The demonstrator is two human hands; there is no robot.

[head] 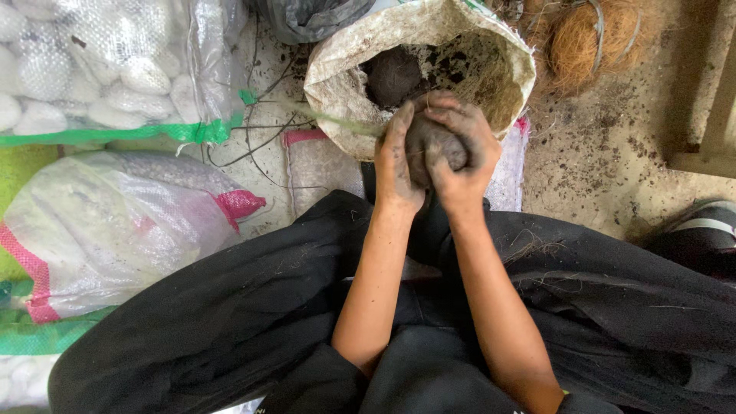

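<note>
Both hands press around a dark, muddy ball of soil [431,146] held just in front of an open white sack [337,73]. My left hand [395,162] cups the ball's left side, fingers up. My right hand [463,149] wraps over its top and right side. Inside the sack lie dark soil and another rounded dark clump [392,75]. Both hands are smeared with dirt. My forearms reach out over black cloth [230,307] covering my lap.
A clear bag of white pebbles [100,69] sits at upper left, a woven plastic sack with pink trim [107,230] at left. Brown coconut fibre [586,34] lies at top right. A wooden frame [709,115] and a shoe [701,230] stand at right on dirty concrete.
</note>
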